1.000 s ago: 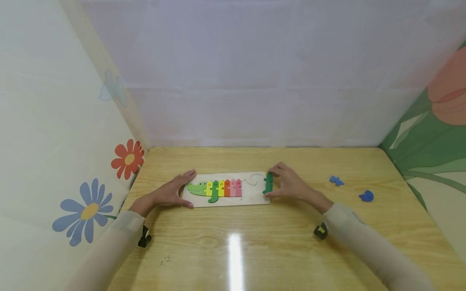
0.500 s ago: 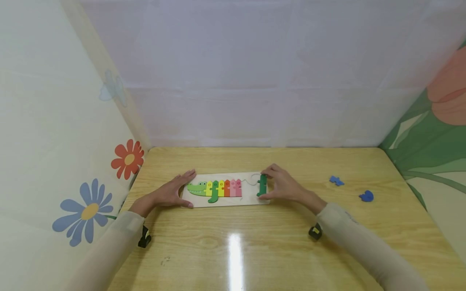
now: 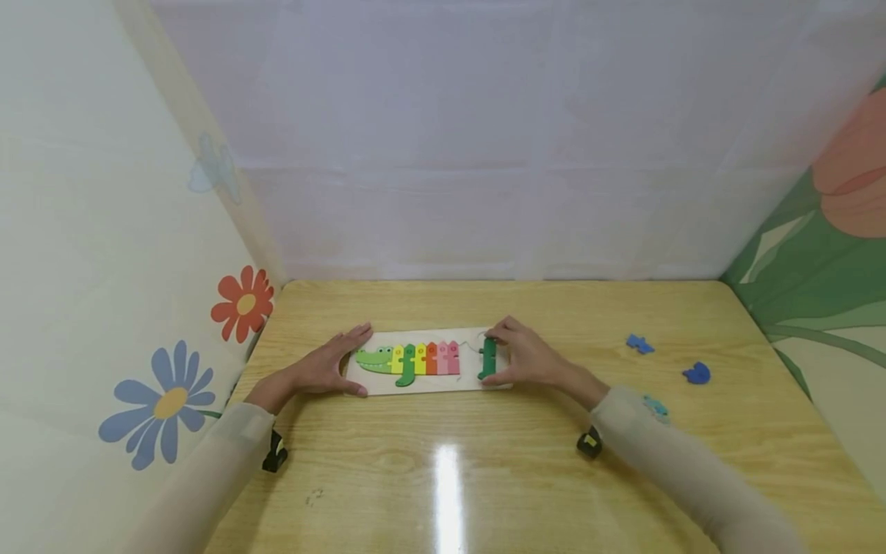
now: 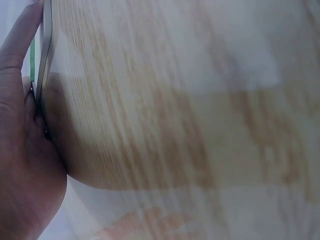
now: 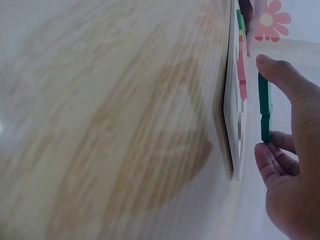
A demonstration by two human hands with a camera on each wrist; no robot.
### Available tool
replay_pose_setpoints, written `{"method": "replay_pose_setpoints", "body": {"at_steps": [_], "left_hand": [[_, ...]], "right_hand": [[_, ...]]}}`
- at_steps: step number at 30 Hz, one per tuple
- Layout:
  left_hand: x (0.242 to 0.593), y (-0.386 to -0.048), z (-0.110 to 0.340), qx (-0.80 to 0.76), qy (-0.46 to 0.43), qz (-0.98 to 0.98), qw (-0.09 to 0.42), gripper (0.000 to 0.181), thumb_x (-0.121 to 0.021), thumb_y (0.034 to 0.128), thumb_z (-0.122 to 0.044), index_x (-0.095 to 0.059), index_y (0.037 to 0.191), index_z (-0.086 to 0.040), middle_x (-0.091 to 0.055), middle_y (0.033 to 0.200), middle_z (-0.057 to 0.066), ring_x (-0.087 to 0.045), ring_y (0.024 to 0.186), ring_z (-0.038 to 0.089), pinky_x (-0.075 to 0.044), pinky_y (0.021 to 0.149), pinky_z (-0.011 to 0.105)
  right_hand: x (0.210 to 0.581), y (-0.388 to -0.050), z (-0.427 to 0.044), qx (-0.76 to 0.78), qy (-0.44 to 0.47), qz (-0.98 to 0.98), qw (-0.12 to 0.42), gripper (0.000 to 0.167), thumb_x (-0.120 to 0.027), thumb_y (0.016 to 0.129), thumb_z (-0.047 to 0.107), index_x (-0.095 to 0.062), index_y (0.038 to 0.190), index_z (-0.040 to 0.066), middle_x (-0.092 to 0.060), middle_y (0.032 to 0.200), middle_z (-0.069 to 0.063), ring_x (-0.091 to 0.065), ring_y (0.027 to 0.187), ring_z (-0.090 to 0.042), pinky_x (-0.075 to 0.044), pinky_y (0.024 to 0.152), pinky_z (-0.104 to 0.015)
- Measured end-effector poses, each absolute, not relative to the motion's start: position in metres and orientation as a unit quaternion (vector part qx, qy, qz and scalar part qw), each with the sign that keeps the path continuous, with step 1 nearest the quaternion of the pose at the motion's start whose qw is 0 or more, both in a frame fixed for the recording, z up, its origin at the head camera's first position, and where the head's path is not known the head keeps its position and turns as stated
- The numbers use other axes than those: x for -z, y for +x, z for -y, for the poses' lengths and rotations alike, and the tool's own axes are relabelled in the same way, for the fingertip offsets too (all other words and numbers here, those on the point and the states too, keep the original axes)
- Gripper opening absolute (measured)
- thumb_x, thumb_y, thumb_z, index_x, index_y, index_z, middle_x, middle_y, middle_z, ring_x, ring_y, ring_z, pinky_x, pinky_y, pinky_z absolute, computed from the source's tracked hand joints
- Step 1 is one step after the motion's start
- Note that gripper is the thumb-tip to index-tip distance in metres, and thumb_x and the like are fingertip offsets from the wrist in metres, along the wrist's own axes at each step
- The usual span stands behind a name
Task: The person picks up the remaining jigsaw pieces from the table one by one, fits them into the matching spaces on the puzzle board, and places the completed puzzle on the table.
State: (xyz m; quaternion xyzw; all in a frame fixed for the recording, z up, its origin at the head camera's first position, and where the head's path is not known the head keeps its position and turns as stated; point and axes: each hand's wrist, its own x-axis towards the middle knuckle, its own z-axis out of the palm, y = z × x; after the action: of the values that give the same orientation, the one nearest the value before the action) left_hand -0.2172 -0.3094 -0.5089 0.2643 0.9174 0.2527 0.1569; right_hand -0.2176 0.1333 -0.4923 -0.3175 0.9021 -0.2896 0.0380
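Note:
My left hand [image 3: 316, 365] rests at the left end of a pale wooden puzzle board [image 3: 474, 382], its fingers and thumb spread straight over the two left corners. The board bears a crocodile puzzle: a green head [image 3: 374, 359], then green, yellow, orange and pink pieces [image 3: 448, 359] side by side. My right hand [image 3: 529, 355] pinches a dark green puzzle piece [image 3: 489, 359] between thumb and fingertips. In the right wrist view, that green piece [image 5: 265, 107] hovers above the board's right part, apart from it. A curved outline shows on the bare wood there.
Two blue puzzle pieces lie on the table right of my right hand: one small [image 3: 640, 344], one rounded [image 3: 697, 373]. A light blue piece [image 3: 655, 408] shows beside the right sleeve. Printed cloth walls [image 3: 429, 192] stand behind and beside the wooden table [image 3: 388, 492].
The right hand has moved left with the dark green piece, from the board's right edge to over its surface. The light blue piece has come into view. The left hand has stayed put.

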Motion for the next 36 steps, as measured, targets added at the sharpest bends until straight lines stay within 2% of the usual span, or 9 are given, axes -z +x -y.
{"method": "replay_pose_setpoints", "body": {"at_steps": [5,13,28,36], "left_hand": [[0.511,-0.218,0.311,-0.252,0.261,-0.919,0.157,0.122,-0.089,0.0800,-0.055,-0.021,0.170,-0.008,-0.012,0.178,0.011,-0.009,0.164,0.036,-0.007,0.131,0.061],[0.510,-0.217,0.310,-0.256,0.262,-0.917,0.156,0.122,-0.090,0.0802,-0.054,-0.021,0.170,-0.008,-0.012,0.178,0.011,-0.009,0.164,0.037,-0.006,0.131,0.061],[0.512,-0.218,0.311,-0.251,0.262,-0.918,0.159,0.122,-0.089,0.0800,-0.055,-0.021,0.170,-0.009,-0.012,0.178,0.011,-0.009,0.164,0.037,-0.006,0.131,0.061],[0.512,-0.218,0.310,-0.253,0.262,-0.918,0.156,0.121,-0.089,0.0804,-0.055,-0.021,0.170,-0.010,-0.012,0.178,0.011,-0.009,0.164,0.036,-0.006,0.131,0.061]], "right_hand": [[0.494,-0.218,-0.127,0.281,-0.323,-0.902,0.045,0.092,-0.096,0.073,0.052,-0.064,0.141,-0.001,-0.058,0.126,-0.007,-0.058,0.108,-0.018,-0.057,0.100,-0.037],[0.491,-0.217,-0.119,0.283,-0.326,-0.900,0.057,0.090,-0.097,0.075,0.047,-0.062,0.142,-0.002,-0.056,0.130,-0.008,-0.059,0.114,-0.021,-0.055,0.106,-0.039],[0.497,-0.220,-0.109,0.275,-0.342,-0.897,0.055,0.089,-0.096,0.075,0.048,-0.062,0.141,-0.002,-0.056,0.128,-0.009,-0.058,0.109,-0.018,-0.056,0.102,-0.038],[0.499,-0.222,-0.106,0.268,-0.336,-0.900,0.066,0.090,-0.096,0.075,0.048,-0.061,0.143,0.000,-0.055,0.132,-0.009,-0.058,0.113,-0.019,-0.054,0.107,-0.038]]}}
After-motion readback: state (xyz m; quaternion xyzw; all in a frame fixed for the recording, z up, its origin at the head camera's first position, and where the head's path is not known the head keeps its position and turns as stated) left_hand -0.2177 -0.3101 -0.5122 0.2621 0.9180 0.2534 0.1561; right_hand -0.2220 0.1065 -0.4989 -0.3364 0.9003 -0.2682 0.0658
